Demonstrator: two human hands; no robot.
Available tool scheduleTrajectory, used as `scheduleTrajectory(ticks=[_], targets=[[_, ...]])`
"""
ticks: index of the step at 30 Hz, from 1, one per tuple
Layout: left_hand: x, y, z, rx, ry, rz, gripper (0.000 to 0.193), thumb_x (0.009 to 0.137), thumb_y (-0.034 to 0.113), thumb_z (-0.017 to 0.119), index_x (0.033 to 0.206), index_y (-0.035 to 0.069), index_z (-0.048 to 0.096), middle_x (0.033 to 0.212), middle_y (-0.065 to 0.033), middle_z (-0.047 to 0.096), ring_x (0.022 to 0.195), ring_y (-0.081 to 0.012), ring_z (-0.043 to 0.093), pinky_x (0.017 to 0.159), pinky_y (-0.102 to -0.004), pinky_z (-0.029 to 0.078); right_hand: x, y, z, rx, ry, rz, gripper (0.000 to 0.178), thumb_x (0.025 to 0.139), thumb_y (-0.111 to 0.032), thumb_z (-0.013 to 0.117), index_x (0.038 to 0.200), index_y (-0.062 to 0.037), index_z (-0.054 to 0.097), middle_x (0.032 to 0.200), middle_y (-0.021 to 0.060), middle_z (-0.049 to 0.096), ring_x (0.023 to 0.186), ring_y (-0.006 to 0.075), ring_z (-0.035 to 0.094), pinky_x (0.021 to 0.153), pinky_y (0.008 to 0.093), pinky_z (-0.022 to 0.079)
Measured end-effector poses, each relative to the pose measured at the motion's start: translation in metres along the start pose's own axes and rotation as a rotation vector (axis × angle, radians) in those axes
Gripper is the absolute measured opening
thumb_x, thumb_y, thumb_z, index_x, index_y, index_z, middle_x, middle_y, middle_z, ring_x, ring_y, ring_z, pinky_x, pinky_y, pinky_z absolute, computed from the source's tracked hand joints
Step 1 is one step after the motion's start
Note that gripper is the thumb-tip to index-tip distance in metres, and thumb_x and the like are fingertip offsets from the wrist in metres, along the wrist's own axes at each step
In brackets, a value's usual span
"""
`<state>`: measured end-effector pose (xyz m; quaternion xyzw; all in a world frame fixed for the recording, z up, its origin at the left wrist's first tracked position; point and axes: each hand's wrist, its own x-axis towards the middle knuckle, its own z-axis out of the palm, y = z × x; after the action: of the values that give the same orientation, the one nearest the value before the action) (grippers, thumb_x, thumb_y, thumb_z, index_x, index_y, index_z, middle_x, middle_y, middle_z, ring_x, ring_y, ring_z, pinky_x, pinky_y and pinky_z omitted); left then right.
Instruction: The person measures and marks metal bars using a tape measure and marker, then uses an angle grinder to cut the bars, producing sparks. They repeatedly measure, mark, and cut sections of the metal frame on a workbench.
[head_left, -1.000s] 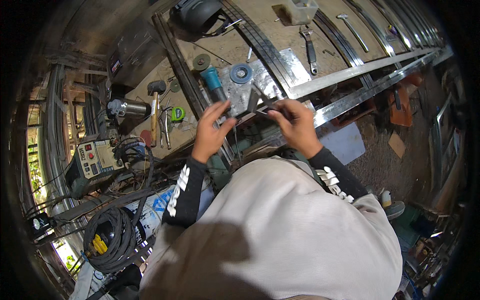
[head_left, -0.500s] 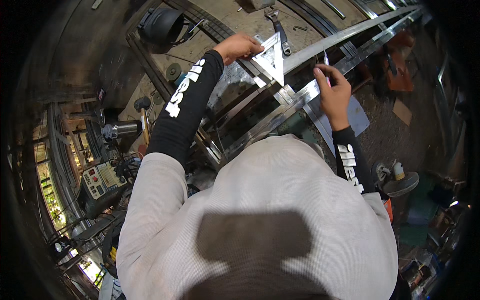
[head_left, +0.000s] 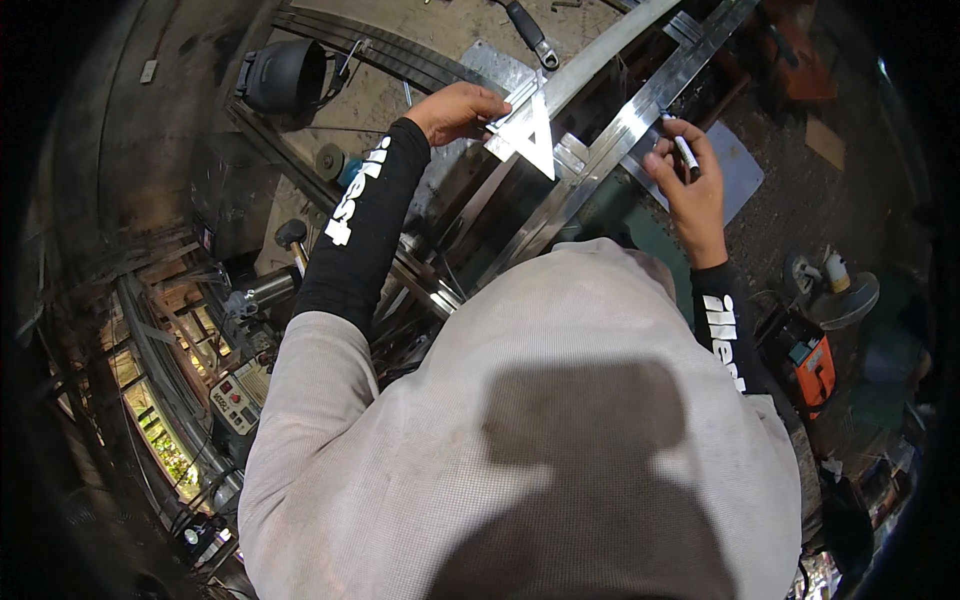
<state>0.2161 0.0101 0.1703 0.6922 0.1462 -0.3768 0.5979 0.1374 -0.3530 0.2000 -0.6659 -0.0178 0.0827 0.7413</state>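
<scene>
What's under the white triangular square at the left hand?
A silver metal bar runs under the white triangular square from the upper right. The stretch directly beneath the square's solid parts is covered, so any marks there can't be seen.

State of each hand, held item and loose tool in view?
Left hand, closed on the triangular square
Triangular square, held, lying over a pale metal bar
Right hand, closed on the marker
Marker, held, cap state unclear
Black helmet, set down, opening facing right
Black-handled tool, lying down, far end out of frame
</scene>
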Motion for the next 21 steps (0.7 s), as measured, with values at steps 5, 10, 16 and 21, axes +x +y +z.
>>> scheduleTrajectory(ticks=[5,10,16,21], targets=[[-0.001,-0.004,0.000,0.027,-0.007,0.055,0.025,0.095,0.023,0.076,0.105,0.000,0.074,0.084,0.0006,0.068,0.074,-0.0087,0.061,0.072,-0.0267,0.054,-0.003,0.002,0.021,0.078,-0.013,0.020,0.018,0.104,-0.014,0.064,0.117,-0.0022,0.068,0.099,-0.0009,0.063,0.089,0.0067,0.058,0.080,0.0222,0.048],[-0.003,-0.005,0.001,-0.001,0.004,0.077,0.028,0.094,0.021,0.076,0.110,-0.002,0.073,0.089,-0.0006,0.069,0.076,-0.0089,0.060,0.075,-0.0261,0.053,-0.008,0.005,0.028,0.107,-0.077,0.092,0.021,0.105,-0.018,0.063,0.117,-0.0023,0.069,0.094,-0.0008,0.063,0.088,0.0073,0.058,0.079,0.0221,0.047],[-0.001,-0.009,0.002,-0.030,0.017,0.105,0.029,0.095,0.020,0.076,0.111,-0.003,0.073,0.093,-0.0016,0.069,0.078,-0.0092,0.059,0.075,-0.0257,0.052,-0.009,0.002,0.031,0.116,-0.128,0.083,0.031,0.107,-0.028,0.061,0.120,-0.0025,0.072,0.091,0.0019,0.067,0.090,0.0096,0.060,0.083,0.0250,0.048],[-0.002,-0.007,0.002,0.007,0.013,0.102,0.030,0.094,0.019,0.076,0.113,-0.004,0.073,0.094,-0.0036,0.070,0.079,-0.0115,0.061,0.077,-0.0284,0.053,-0.010,0.002,0.039,-0.088,-0.109,-0.005,0.028,0.104,-0.025,0.064,0.114,-0.0024,0.076,0.106,0.0062,0.074,0.100,0.0153,0.065,0.092,0.0300,0.049]])
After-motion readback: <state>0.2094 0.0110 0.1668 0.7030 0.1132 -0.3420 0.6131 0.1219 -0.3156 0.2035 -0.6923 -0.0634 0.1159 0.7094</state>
